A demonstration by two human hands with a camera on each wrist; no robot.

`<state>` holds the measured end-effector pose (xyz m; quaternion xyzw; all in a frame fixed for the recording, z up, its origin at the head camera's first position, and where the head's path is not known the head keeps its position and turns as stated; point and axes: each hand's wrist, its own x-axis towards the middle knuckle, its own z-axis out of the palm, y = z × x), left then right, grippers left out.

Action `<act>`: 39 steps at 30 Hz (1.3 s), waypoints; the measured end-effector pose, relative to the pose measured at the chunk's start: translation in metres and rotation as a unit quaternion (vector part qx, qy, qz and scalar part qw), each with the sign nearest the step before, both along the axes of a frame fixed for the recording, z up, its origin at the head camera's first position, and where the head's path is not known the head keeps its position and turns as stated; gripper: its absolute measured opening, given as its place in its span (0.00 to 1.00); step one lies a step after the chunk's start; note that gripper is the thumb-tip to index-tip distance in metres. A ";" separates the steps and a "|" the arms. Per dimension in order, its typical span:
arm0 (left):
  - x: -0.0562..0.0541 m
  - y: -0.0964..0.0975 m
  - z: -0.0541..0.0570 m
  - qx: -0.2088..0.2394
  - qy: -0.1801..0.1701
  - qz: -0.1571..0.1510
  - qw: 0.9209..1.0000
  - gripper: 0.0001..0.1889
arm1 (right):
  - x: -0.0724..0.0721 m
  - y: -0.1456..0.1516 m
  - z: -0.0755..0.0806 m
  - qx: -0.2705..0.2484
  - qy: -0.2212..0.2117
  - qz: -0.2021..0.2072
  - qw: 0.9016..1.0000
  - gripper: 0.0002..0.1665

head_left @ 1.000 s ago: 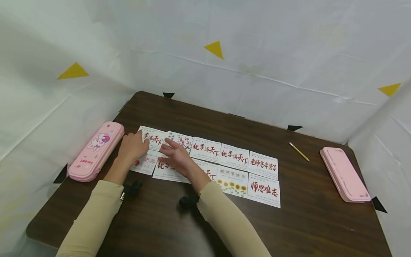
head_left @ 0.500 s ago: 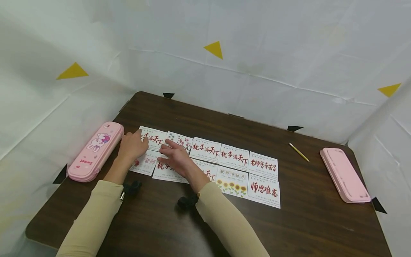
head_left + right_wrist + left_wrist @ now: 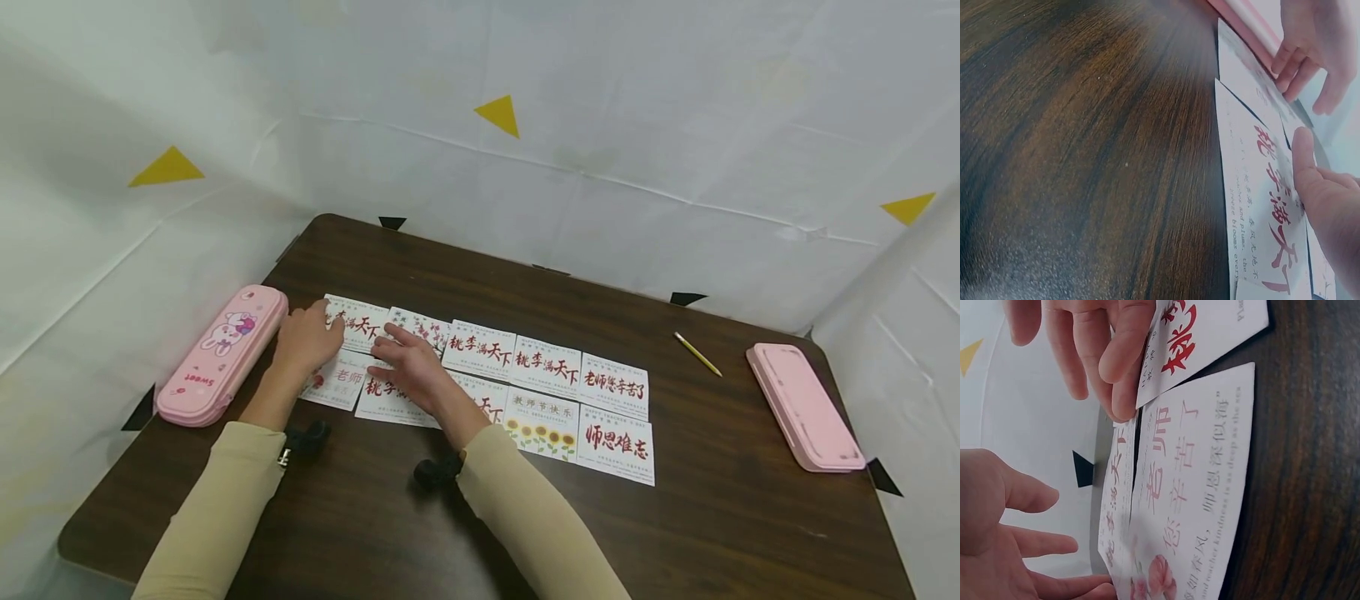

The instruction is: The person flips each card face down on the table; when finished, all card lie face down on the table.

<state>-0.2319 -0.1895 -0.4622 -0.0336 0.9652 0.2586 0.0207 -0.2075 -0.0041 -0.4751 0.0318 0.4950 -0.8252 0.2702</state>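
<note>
Printed greeting cards lie in two touching rows on the dark wooden table. My left hand (image 3: 306, 340) is at the left end, relaxed fingers reaching over the upper-left card (image 3: 365, 321) with red lettering. Below it lies a card with pale lettering and a pink flower (image 3: 1160, 578). My right hand (image 3: 414, 367) is spread over the neighbouring cards, partly hiding a lower red-lettered card (image 3: 386, 410); its thumb (image 3: 1302, 150) overlaps that card's upper edge in the right wrist view. Neither hand grips anything.
A pink pencil case (image 3: 225, 354) with a cartoon rabbit lies left of the cards. Another pink case (image 3: 806, 408) lies at the right, near a yellow pencil (image 3: 697, 354). A sunflower card (image 3: 542, 423) is in the front row. White sheeting (image 3: 585, 125) surrounds the table.
My left hand has eased very slightly to the left. The right hand and the cards stay essentially where they were.
</note>
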 end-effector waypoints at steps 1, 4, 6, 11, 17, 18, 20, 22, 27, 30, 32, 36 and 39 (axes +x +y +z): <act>0.000 0.000 0.000 0.001 0.002 0.000 1.000 0.30 | 0.000 0.000 0.000 0.000 -0.002 -0.001 1.000 0.35; 0.000 -0.001 0.000 -0.005 0.017 -0.003 1.000 0.29 | 0.000 0.000 0.001 -0.004 -0.004 -0.004 1.000 0.35; -0.001 -0.002 0.000 -0.012 0.031 -0.005 0.999 0.29 | -0.001 0.000 0.001 -0.004 -0.008 -0.004 1.000 0.35; 0.001 -0.002 0.003 -0.019 0.052 -0.001 0.998 0.29 | -0.003 0.002 0.000 0.006 -0.002 -0.001 1.000 0.34; 0.006 -0.003 0.012 -0.001 0.048 0.012 0.999 0.30 | -0.004 0.005 0.000 0.029 0.015 -0.012 0.999 0.34; 0.007 -0.003 0.013 0.001 0.049 0.013 0.999 0.30 | -0.004 0.005 -0.001 0.031 0.016 -0.016 0.999 0.34; 0.007 -0.003 0.013 0.005 0.054 0.012 0.998 0.30 | -0.005 0.006 -0.001 0.034 0.020 -0.021 0.999 0.33; 0.008 -0.004 0.013 0.008 0.058 0.009 0.998 0.29 | -0.005 0.006 -0.001 0.038 0.024 -0.023 0.999 0.32; 0.011 -0.004 0.014 0.035 0.056 0.020 0.998 0.29 | -0.005 0.005 0.000 0.055 0.039 -0.029 0.997 0.30; 0.014 -0.003 0.017 0.068 0.062 0.035 0.995 0.28 | -0.004 0.004 0.000 0.080 0.067 -0.054 0.993 0.29; 0.016 -0.002 0.020 0.092 0.069 0.041 0.993 0.27 | -0.005 0.003 -0.001 0.100 0.089 -0.085 0.987 0.28; 0.021 0.001 0.026 0.128 0.077 0.041 0.988 0.26 | -0.006 0.004 -0.001 0.158 0.131 -0.146 0.968 0.24; 0.024 0.003 0.030 0.159 0.086 0.046 0.982 0.25 | -0.007 0.004 0.001 0.207 0.158 -0.184 0.948 0.20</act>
